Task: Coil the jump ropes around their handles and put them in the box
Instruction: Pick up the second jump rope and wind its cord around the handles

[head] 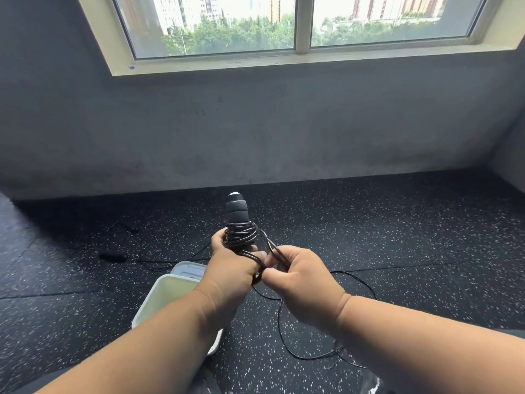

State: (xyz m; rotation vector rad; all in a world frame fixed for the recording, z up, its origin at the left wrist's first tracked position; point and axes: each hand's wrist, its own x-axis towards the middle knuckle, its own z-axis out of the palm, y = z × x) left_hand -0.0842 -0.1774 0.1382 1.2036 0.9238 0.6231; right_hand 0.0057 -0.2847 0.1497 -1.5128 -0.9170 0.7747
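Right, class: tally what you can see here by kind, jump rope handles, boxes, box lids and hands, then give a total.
Jump rope handles: 3, the held pair, seen as one, plus two on the floor
Boxes: 1
Box lids: 1
Hands: 2, left hand, right hand
Total: 7

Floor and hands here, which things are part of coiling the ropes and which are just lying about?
Part of the job:
left hand, gripping the handles
right hand, pinching the rope
box
second rope's handles on the floor

Just there:
lid behind the box
window
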